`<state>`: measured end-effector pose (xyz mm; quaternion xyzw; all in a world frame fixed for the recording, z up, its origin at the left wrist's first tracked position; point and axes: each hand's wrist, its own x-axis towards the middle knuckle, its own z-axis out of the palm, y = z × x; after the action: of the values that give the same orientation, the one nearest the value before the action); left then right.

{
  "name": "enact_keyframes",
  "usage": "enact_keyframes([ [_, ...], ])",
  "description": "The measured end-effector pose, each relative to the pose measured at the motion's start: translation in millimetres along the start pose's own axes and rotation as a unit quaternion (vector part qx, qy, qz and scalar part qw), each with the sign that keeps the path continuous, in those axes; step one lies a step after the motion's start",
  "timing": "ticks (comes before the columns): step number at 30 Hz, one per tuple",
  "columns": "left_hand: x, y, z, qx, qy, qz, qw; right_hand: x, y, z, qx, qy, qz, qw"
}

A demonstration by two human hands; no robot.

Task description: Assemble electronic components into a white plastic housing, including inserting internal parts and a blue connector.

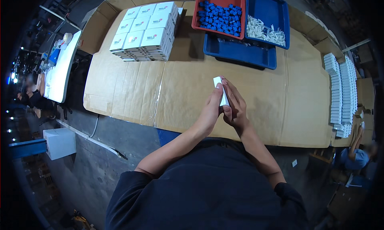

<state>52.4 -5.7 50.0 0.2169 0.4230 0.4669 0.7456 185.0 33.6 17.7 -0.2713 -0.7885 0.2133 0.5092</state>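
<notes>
Between my two hands, over the near middle of the cardboard-covered table, is a small white box (218, 81), seen on its narrow side and tilted. My left hand (211, 109) is closed on its left side, the thumb lying along the top. From the right, my right hand (237, 106) presses against it with fingers stretched along its far side and the thumb at its near end. The palms hide much of the box, so its full shape does not show.
Stacked white boxes (138, 32) stand at the back left. Behind my hands are a red bin (196, 20) of blue plastic parts, a blue bin (286, 22) of white pieces and a lower blue tray (240, 56). Rows of white units (336, 94) line the right edge. Other people work at both sides.
</notes>
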Motion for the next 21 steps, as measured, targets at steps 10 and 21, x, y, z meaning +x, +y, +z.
enact_keyframes([
  [10, 4.4, 7.3, -1.7, -0.009, 0.022, 0.032, 0.999, 7.3, 0.8, 10.3, 0.005, 0.0, 0.024, 1.0],
  [21, 12.7, 11.5, -9.1, 0.025, 0.056, 0.065, 0.996, 20.6, 1.2, 7.2, 0.148, 0.048, 0.15, 0.976],
])
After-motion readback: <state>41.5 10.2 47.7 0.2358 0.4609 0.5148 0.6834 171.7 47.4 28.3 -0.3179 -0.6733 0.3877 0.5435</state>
